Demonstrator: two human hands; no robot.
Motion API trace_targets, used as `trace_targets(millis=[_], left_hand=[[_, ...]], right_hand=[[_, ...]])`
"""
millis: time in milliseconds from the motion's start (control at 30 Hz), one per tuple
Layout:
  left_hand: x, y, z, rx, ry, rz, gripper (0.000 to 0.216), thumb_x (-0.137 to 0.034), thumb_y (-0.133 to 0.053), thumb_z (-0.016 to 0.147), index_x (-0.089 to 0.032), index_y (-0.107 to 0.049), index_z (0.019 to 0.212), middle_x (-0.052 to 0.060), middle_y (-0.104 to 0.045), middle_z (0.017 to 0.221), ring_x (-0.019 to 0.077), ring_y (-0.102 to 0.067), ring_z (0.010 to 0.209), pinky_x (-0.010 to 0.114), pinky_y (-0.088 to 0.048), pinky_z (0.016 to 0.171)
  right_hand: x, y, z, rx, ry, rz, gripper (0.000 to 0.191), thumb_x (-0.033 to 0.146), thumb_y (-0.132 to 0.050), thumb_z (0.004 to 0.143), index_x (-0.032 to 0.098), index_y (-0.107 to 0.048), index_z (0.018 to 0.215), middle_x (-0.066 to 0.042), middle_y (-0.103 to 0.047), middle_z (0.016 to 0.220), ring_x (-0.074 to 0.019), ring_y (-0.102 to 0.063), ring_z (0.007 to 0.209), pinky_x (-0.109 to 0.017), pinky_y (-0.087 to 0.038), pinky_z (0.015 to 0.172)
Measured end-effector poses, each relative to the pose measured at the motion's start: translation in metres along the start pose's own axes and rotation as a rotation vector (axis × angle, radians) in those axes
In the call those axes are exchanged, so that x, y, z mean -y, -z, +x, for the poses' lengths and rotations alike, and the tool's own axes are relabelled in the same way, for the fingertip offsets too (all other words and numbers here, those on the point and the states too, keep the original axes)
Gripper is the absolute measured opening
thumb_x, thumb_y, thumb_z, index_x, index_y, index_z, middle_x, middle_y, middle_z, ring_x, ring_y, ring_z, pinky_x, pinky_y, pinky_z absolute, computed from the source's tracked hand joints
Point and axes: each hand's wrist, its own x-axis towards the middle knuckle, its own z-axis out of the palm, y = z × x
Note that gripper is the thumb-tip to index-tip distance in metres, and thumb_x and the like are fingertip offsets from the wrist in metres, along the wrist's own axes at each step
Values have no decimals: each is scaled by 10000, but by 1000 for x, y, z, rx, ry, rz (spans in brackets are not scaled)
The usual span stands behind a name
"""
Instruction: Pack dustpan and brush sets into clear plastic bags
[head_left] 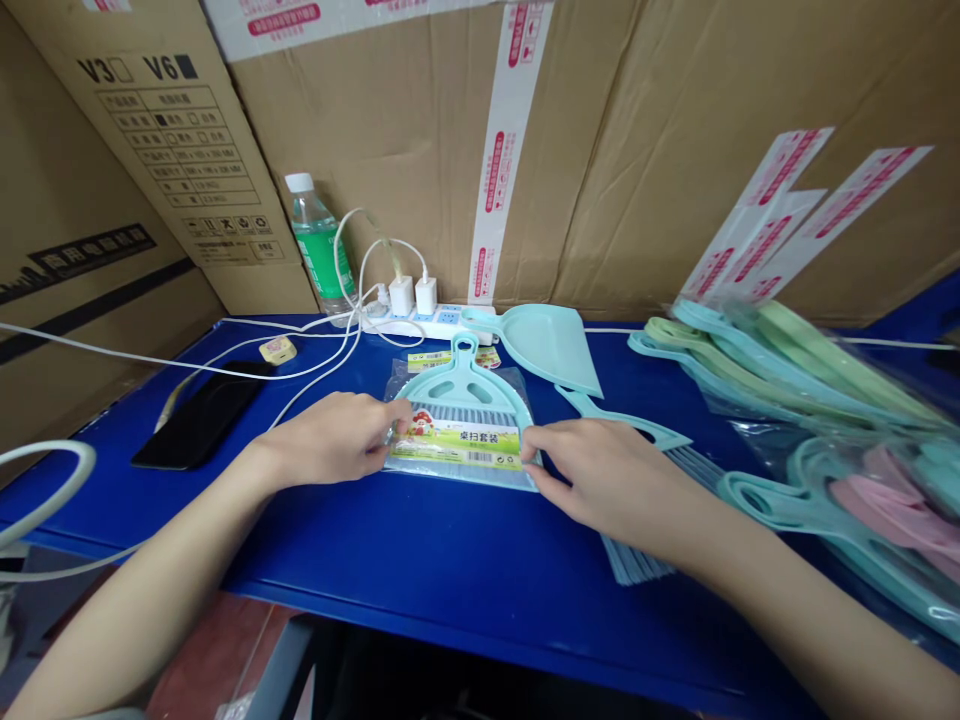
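A packaged brush and dustpan set (469, 390) lies flat on the blue table, light teal plastic in a clear bag. Across its bristles runs a yellow-green printed label (476, 443). My left hand (337, 435) is closed on the left edge of the bag, fingers pinched. At the opposite edge, my right hand (600, 475) pinches the bag between thumb and fingers. Just behind the right hand rests a loose teal dustpan (551, 345). A loose teal brush (637, 425) lies partly hidden under my right hand and forearm, its bristles showing on both sides.
Several bagged sets in teal, green and pink (795, 370) are piled at the right. A power strip (450, 322) with chargers and white cables stands at the back, beside a bottle (324, 255). At left lies a black phone (206, 415). Cardboard boxes (405, 140) wall the rear.
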Motion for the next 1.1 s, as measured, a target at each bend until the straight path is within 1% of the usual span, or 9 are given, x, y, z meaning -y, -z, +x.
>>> trace_targets(millis=[100, 200, 267, 367, 433, 533, 700, 867, 1100], left_hand=[[2, -2, 0, -52, -23, 3, 239, -84, -510, 758, -213, -541, 956, -49, -550, 615, 145, -531, 558, 243, -299, 522], [3, -4, 0, -87, -142, -47, 286, 3, -448, 754, -216, -555, 903, -29, -633, 751, 139, -590, 637, 238, -357, 578], [3, -7, 1, -86, -238, -77, 331, 49, -419, 748, -214, -573, 877, -12, -672, 875, 151, -644, 762, 238, -404, 638], [2, -10, 2, -92, -331, -95, 434, 82, -423, 730, -227, -619, 963, 20, -684, 1071, 202, -650, 1037, 259, -463, 767], [1, -11, 2, -100, -351, -106, 527, 88, -418, 744, -255, -631, 1083, 31, -669, 1170, 212, -630, 1113, 282, -484, 835], [0, -11, 1, -101, -352, -117, 645, 78, -406, 779, -330, -603, 1238, 21, -663, 1213, 198, -638, 1110, 286, -508, 869], [0, -10, -1, -78, -316, -96, 640, 55, -441, 771, -343, -635, 1233, 22, -647, 1265, 217, -572, 1225, 315, -495, 952], [2, -7, -4, -53, -206, -95, 586, 29, -423, 778, -341, -700, 1140, 9, -697, 1120, 182, -663, 988, 294, -506, 849], [5, 3, -9, -54, -93, -70, 478, -20, -433, 802, -318, -770, 964, 3, -687, 916, 137, -632, 763, 225, -451, 653]], right_hand=[[-1, -2, -1, -20, 19, 7, 159, 87, -512, 784, 218, -578, 723, 6, -674, 672, -156, -584, 557, -273, -308, 494], [-1, -4, -2, -89, 98, -4, 167, 64, -522, 782, 207, -592, 733, -14, -662, 685, -182, -599, 654, -287, -387, 566], [1, -7, -2, -152, 167, -24, 180, 44, -530, 782, 191, -626, 819, -38, -668, 745, -208, -600, 742, -314, -431, 635], [7, -10, -2, -211, 273, -50, 332, -12, -515, 755, 172, -641, 1001, -56, -660, 844, -224, -585, 809, -333, -451, 663], [11, -13, -1, -214, 340, -69, 401, -43, -498, 758, 171, -637, 1067, -52, -653, 871, -223, -585, 848, -335, -453, 686], [15, -17, 0, -190, 392, -100, 395, -35, -491, 813, 171, -639, 1116, -49, -654, 879, -212, -594, 871, -333, -447, 713], [13, -19, 1, -187, 377, -85, 380, -4, -534, 799, 164, -673, 1111, -62, -680, 882, -211, -604, 871, -348, -437, 746], [10, -16, -2, -180, 335, -27, 355, 43, -513, 821, 170, -701, 1094, -70, -707, 886, -220, -601, 865, -367, -446, 751], [7, -11, -5, -193, 285, 0, 282, 43, -533, 794, 179, -739, 930, -69, -666, 823, -233, -576, 847, -362, -434, 722]])
